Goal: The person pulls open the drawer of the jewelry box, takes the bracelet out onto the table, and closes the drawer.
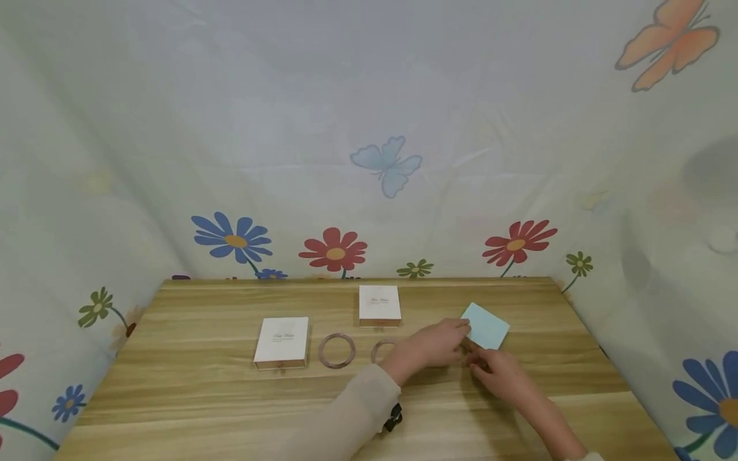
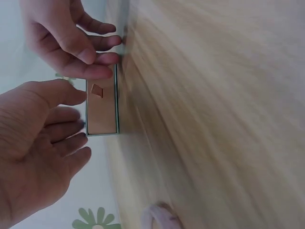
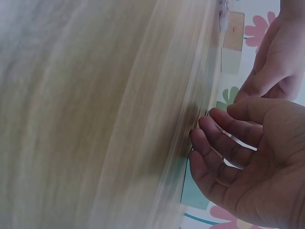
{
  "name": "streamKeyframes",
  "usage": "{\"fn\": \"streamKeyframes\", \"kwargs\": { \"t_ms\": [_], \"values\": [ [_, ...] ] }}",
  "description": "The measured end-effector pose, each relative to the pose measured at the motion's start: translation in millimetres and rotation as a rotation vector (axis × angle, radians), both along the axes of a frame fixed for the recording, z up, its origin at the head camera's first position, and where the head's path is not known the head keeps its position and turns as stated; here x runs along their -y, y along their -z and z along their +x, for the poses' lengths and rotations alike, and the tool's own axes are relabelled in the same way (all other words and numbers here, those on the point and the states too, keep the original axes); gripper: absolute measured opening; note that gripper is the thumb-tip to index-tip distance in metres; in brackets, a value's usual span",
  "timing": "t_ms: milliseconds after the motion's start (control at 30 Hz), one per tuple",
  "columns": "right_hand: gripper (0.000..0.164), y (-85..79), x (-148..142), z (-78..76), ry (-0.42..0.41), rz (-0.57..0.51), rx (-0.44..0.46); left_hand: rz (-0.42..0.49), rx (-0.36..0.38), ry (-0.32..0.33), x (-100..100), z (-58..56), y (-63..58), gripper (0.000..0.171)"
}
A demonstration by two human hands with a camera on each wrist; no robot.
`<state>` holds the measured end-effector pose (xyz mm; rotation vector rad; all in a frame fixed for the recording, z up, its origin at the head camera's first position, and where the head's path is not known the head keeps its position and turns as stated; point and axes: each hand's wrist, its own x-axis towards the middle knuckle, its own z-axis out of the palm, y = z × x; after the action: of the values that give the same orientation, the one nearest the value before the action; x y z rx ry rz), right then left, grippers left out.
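A light blue box (image 1: 487, 328) with a brown front (image 2: 102, 117) and a small tab on that front stands at the right of the table. My left hand (image 1: 435, 342) is at the left side of this box, fingers loosely bent, thumb tip right at its upper edge. From the near right side, my right hand (image 1: 501, 371) reaches the box with its fingertips low by the tabletop; in the left wrist view that hand (image 2: 64, 40) covers one end of the brown front. Both hands have relaxed fingers around the box.
Two white boxes, one at left (image 1: 282, 342) and one farther back (image 1: 379, 304), lie on the wooden table (image 1: 219, 397). Between them and the hands are two pinkish bangles, one whole (image 1: 337, 351) and one partly behind my left hand (image 1: 380, 349). A flowered cloth (image 1: 277, 141) hangs behind.
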<state>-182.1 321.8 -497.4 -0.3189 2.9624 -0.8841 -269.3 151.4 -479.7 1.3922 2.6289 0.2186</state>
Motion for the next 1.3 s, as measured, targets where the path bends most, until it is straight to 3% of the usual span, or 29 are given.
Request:
{"fn": "streamKeyframes", "kwargs": {
  "t_ms": [233, 400, 533, 767, 833, 1033, 1300],
  "values": [
    [0.008, -0.9, 2, -0.9, 0.0, -0.006, -0.024, -0.101, -0.084, -0.001, -1, 1.6, -2.9, 0.041],
    [0.009, -2.1, 1, -1.7, 0.019, 0.001, -0.027, -0.138, -0.15, -0.001, -1, 11.6, -9.8, 0.041],
    [0.009, -0.9, 0, -2.8, 0.028, 0.002, -0.019, -0.136, -0.16, -0.011, 1, 17.6, -14.7, 0.035],
    [0.009, -3.2, -2, -1.0, 0.058, -0.007, 0.003, -0.162, -0.335, 0.064, 5, 23.6, -11.3, 0.017],
    [0.009, -4.1, -2, -0.3, 0.062, -0.002, 0.008, -0.163, -0.348, 0.069, 5, 25.7, -11.3, 0.017],
    [0.01, -3.1, -2, 0.0, 0.052, -0.004, 0.012, -0.149, -0.338, 0.026, 3, 20.0, -9.3, 0.017],
    [0.01, -2.6, -7, 3.2, 0.115, -0.003, 0.054, -0.03, -0.096, -0.027, -8, -4.5, -5.9, 0.026]
  ]
}}
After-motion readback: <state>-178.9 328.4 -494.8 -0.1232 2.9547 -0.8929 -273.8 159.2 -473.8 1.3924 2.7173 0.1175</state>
